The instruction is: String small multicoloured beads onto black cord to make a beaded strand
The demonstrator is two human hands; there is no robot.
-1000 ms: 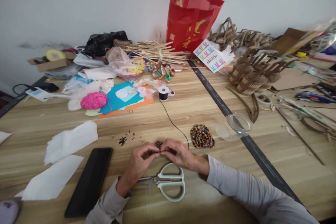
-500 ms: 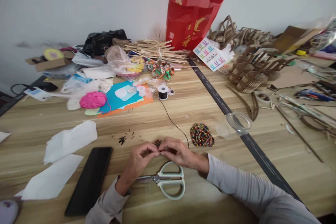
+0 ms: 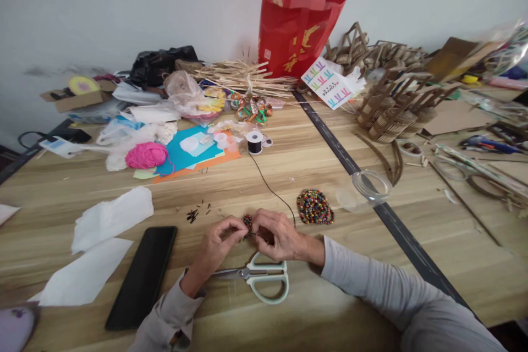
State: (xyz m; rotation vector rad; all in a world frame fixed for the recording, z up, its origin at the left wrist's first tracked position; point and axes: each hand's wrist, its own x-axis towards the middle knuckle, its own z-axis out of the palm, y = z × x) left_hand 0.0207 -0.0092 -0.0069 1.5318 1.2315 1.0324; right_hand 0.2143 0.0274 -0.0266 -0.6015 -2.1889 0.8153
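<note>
My left hand [image 3: 218, 243] and my right hand [image 3: 277, 235] meet over the wooden table [image 3: 289, 176], both pinched on a small beaded piece [image 3: 247, 223] of dark red and mixed beads. A thin black cord [image 3: 270, 190] runs from my right hand back to a black thread spool [image 3: 254, 143]. To the right of my right hand lies a pile of multicoloured beads [image 3: 314, 207]. Pale green scissors [image 3: 259, 276] rest just below my hands.
A black phone [image 3: 142, 275] and white paper sheets [image 3: 111, 219] lie at left. A clear round lid [image 3: 370, 185] sits right of the bead pile. Pink yarn [image 3: 146, 155], coloured paper, a stick bundle, a red bag [image 3: 295, 25] and cardboard baskets [image 3: 391, 110] crowd the back.
My hands have stayed together on the beaded piece, with small finger shifts. The view has drifted slightly, moving everything a little up and left.
</note>
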